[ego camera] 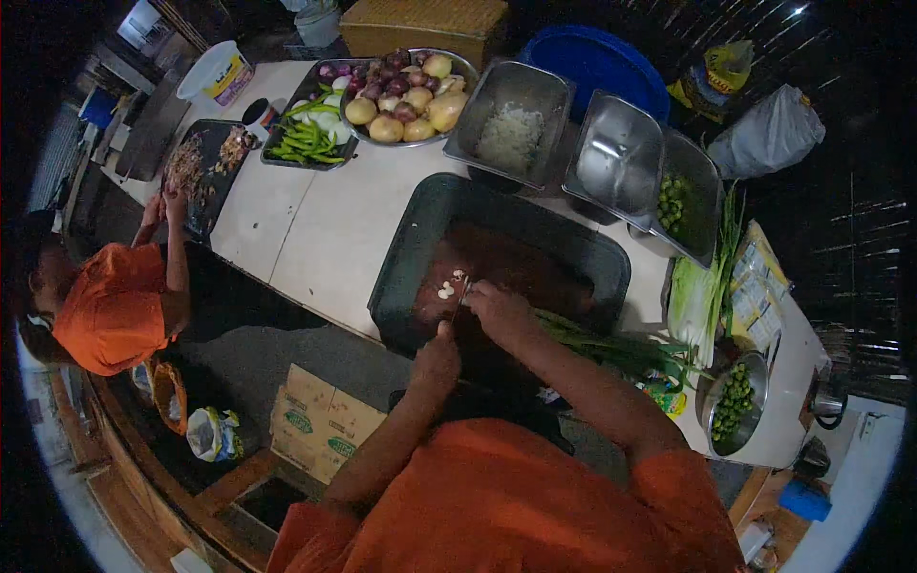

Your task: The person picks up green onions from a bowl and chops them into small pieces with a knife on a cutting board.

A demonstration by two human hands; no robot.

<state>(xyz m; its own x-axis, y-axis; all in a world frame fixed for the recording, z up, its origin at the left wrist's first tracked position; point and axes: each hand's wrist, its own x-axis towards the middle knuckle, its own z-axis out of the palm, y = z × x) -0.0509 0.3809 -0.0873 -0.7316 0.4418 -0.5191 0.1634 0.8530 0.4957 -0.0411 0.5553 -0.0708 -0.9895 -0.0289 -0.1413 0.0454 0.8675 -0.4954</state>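
My left hand (435, 365) grips a knife (457, 306), its narrow blade pointing away from me over a reddish-brown cutting board (516, 251). Close against the blade, my right hand (500, 311) holds the pale ends of a bunch of spring onions (609, 347); their green leaves trail right beneath my forearm. Small white cut pieces (445, 290) lie on the board just left of the blade. The board rests inside a deep dark tray (392, 286) on the white table (322, 243).
Behind the tray stand steel pans (510, 140), one with chopped white pieces, and a bowl of onions (408, 107). Green chillies (308, 140) lie left of it. Leafy vegetables (695, 308) and a bowl of small green produce (732, 408) are right. A person (114, 308) works at left.
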